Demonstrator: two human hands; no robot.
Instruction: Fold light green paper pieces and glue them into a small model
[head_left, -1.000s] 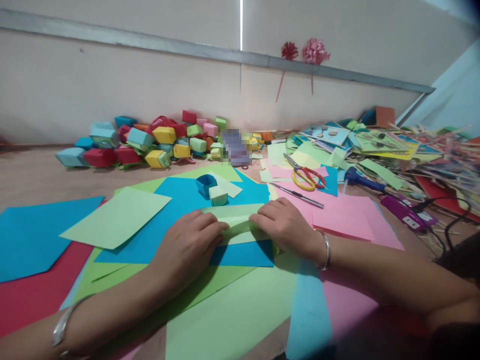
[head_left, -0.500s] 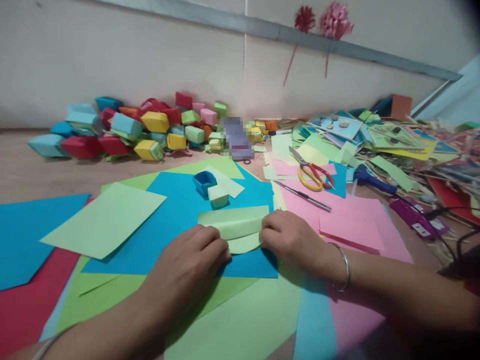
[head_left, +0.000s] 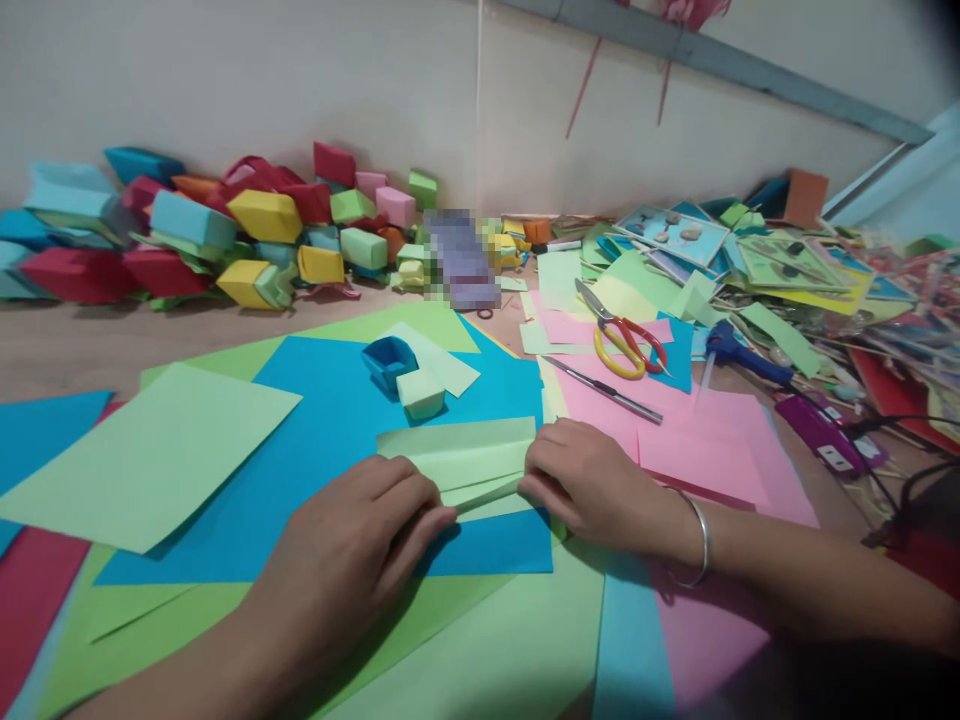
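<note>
A light green sheet of paper (head_left: 465, 458), partly folded into a strip, lies on a blue sheet (head_left: 315, 450) in front of me. My left hand (head_left: 360, 545) presses on its left end with bent fingers. My right hand (head_left: 585, 480), a bangle at its wrist, pinches the right end with curled fingers. Just beyond the strip sit a small blue paper box (head_left: 390, 360) and a small light green paper box (head_left: 421, 392).
Large coloured sheets, green (head_left: 150, 455), pink (head_left: 675, 430) and red, cover the table. Scissors with red and yellow handles (head_left: 619, 335) and a craft knife (head_left: 604, 388) lie right of centre. A heap of folded paper boxes (head_left: 225, 235) lines the wall. Cluttered craft scraps (head_left: 810, 290) fill the right.
The view has tilted down and closer. The green paper went from a rolled-up fold to a flatter, creased strip, and both hands stayed at its ends.
</note>
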